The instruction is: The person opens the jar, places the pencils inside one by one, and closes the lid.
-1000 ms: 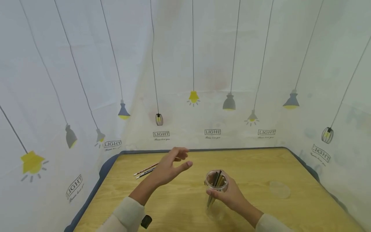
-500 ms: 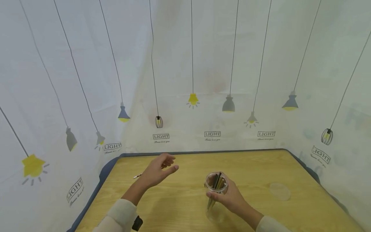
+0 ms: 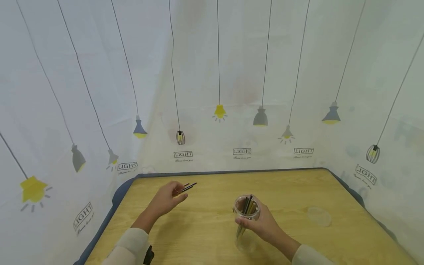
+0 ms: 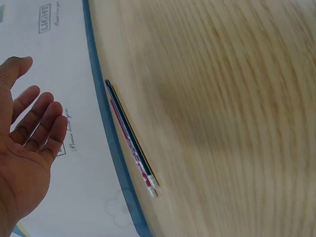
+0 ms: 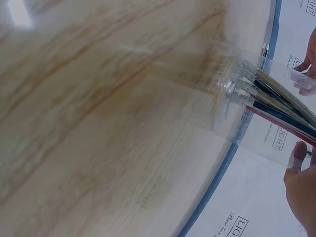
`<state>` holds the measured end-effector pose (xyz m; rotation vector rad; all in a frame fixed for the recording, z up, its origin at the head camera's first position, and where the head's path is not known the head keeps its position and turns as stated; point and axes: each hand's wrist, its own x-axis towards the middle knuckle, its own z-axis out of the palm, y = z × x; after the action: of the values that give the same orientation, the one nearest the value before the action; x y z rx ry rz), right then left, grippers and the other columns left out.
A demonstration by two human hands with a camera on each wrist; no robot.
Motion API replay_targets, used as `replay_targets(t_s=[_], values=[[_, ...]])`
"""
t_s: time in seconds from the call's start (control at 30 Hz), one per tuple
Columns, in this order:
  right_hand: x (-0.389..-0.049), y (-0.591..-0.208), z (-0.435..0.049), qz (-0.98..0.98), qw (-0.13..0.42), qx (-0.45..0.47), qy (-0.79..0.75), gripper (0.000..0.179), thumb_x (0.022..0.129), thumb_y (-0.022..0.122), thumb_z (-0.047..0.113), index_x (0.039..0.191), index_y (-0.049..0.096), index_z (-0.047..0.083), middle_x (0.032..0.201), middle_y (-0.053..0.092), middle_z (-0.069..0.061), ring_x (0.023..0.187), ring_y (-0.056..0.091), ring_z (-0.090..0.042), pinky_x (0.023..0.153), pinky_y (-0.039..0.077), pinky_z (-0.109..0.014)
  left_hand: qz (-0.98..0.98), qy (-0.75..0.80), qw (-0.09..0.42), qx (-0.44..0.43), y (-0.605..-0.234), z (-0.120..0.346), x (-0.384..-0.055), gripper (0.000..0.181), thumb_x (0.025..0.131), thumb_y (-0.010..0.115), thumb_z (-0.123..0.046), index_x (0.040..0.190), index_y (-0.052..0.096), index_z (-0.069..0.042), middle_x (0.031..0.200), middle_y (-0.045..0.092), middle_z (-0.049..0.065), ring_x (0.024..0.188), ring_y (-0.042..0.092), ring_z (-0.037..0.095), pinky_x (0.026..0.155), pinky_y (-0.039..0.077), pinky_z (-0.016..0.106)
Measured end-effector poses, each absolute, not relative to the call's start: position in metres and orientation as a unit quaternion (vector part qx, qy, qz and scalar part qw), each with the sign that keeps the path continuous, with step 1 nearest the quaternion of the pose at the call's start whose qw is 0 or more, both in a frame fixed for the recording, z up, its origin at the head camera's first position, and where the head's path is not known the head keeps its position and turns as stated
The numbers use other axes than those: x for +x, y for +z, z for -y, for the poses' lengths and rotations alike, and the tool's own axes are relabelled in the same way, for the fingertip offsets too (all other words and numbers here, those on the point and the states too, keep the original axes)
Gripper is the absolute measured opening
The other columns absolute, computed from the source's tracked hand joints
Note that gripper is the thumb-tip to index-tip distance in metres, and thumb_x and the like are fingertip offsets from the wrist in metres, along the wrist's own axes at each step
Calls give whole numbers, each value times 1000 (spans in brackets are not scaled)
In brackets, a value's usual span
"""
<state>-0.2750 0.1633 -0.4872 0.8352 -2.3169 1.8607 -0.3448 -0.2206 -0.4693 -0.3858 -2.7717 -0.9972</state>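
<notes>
The right hand (image 3: 265,222) grips the clear jar (image 3: 246,241) near its rim, thumb across the front; if that high hold slackens or tugs sideways, the jar could tip and spill the bunched pencils (image 3: 247,206) inside. The left hand (image 3: 165,198), fingers loosely bent, holds nothing near the loose pencils (image 4: 130,133), which lie close to the edge of the table (image 3: 212,235); a clumsy touch might roll them off. Over to the right, the clear disc (image 3: 319,216) could be knocked if the jar slides that way
</notes>
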Motion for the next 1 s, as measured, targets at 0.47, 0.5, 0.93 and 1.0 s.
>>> replay_targets(t_s=[0.47,0.5,0.93,1.0], values=[[-275,-487,-163,757,23,261,598,61,94,89,18,143,58,1,132,70,-21,116,72,-12,100,61,-24,974,-175,119,-86,-495,250,-355,6,103,80,-16,103,76,-11,101,67,4,92,68,21,85,62,45],[-275,-487,-164,757,24,260,599,60,94,89,18,143,58,1,132,70,-21,117,72,-11,100,60,-23,976,-166,118,-81,-498,252,-355,6,102,80,-15,103,77,-11,100,67,4,91,69,21,85,62,45],[-275,-488,-164,754,27,265,600,59,93,89,17,142,59,2,131,71,-20,117,72,-11,101,60,-24,987,-139,70,-27,-522,270,-356,11,103,78,-14,103,75,-4,98,72,8,90,69,23,87,61,48],[-274,-488,-164,753,25,264,602,60,93,89,17,142,59,2,131,71,-20,117,72,-12,101,60,-24,988,-138,68,-27,-524,270,-356,11,104,78,-14,103,74,-3,98,71,8,91,69,24,87,61,48]])
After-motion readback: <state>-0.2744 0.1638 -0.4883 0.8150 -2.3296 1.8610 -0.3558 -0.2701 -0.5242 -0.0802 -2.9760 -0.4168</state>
